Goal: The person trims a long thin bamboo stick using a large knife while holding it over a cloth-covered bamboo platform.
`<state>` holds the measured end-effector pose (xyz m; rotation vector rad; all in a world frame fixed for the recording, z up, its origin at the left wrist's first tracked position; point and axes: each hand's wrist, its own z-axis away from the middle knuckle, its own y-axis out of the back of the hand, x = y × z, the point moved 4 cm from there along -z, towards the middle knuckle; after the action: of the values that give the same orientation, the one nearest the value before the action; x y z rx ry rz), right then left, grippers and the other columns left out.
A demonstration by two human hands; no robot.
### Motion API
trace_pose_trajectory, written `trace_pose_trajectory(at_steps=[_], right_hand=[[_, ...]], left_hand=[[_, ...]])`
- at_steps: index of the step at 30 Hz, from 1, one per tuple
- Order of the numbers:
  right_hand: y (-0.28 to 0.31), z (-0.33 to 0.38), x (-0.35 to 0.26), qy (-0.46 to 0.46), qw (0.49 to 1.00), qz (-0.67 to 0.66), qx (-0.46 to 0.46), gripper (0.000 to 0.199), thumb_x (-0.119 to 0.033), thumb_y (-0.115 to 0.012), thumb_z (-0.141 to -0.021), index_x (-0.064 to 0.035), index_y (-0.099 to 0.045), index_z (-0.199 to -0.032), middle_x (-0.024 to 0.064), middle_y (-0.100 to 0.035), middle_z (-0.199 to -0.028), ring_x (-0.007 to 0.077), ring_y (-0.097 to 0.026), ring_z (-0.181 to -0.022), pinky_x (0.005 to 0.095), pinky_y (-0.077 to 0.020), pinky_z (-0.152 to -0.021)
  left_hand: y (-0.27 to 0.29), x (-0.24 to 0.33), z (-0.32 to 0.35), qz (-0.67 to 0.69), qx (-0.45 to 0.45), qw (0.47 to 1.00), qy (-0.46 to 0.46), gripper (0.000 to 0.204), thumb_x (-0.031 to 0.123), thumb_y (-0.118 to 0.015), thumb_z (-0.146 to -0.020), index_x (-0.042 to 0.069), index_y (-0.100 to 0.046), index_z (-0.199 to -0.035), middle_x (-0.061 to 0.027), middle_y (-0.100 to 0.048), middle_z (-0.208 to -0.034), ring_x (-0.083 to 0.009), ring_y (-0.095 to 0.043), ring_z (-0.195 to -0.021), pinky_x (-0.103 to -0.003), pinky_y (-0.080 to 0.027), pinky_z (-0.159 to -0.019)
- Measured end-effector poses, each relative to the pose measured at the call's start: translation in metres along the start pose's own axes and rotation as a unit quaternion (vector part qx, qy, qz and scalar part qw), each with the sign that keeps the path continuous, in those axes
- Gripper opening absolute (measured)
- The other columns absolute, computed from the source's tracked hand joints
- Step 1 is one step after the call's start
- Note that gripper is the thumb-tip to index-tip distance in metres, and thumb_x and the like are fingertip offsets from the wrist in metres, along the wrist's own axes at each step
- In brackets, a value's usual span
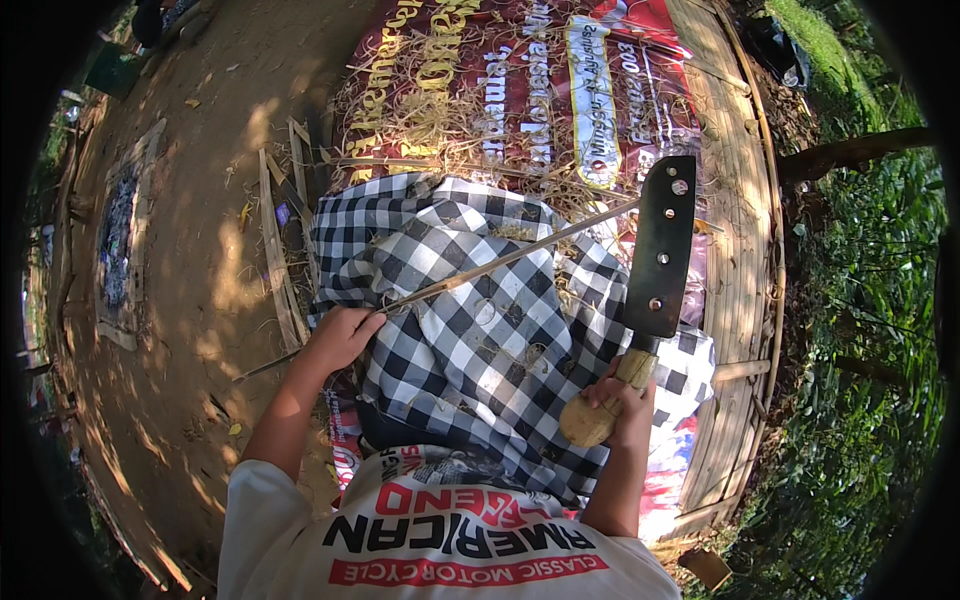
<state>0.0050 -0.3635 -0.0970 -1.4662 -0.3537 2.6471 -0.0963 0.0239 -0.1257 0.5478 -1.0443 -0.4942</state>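
My left hand is closed around a thin bamboo strip, which slants up to the right across my lap. Its short tail sticks out past my wrist on the left. In my right hand is a machete by its pale, knobbed wooden handle. The broad dark blade stands upright in view, with several round shiny spots along it. The strip's far end meets the blade's left edge in view; whether they touch I cannot tell. Beneath both hands, a black-and-white checked cloth covers my legs, with a few shavings on it.
A dark red printed banner strewn with curly shavings lies ahead, on a bamboo-slat platform. Loose wood strips lie at its left edge. Farther left, a wood-framed patch sits in the dirt ground. Green plants grow at the right.
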Motion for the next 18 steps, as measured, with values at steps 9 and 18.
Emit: trace_pose_trajectory(at_steps=[9, 18], right_hand=[[0.007, -0.011, -0.007, 0.103, 0.99, 0.095, -0.007, 0.032, -0.03, -0.056, -0.095, 0.001, -0.054, -0.093, 0.0067, -0.055, -0.067, 0.0153, -0.055, -0.057, 0.0305, -0.0469, -0.056], [-0.05, -0.019, -0.046, 0.209, 0.833, 0.499, -0.117, 0.044, -0.038, -0.065, -0.086, 0.0037, -0.057, -0.097, 0.0182, -0.061, -0.072, 0.0369, -0.062, -0.068, 0.0413, -0.0484, -0.059]], left_hand=[[0.002, -0.002, 0.001, -0.022, -0.024, 0.999, -0.003, 0.041, 0.033, -0.055, -0.095, -0.003, -0.059, -0.075, -0.0239, -0.054, -0.063, -0.043, -0.052, -0.058, -0.043, -0.041, -0.054], [-0.01, 0.028, 0.022, -0.152, 0.066, 0.986, -0.027, 0.03, 0.028, -0.051, -0.096, 0.003, -0.063, -0.087, -0.0222, -0.059, -0.065, -0.042, -0.06, -0.063, -0.049, -0.045, -0.056]])
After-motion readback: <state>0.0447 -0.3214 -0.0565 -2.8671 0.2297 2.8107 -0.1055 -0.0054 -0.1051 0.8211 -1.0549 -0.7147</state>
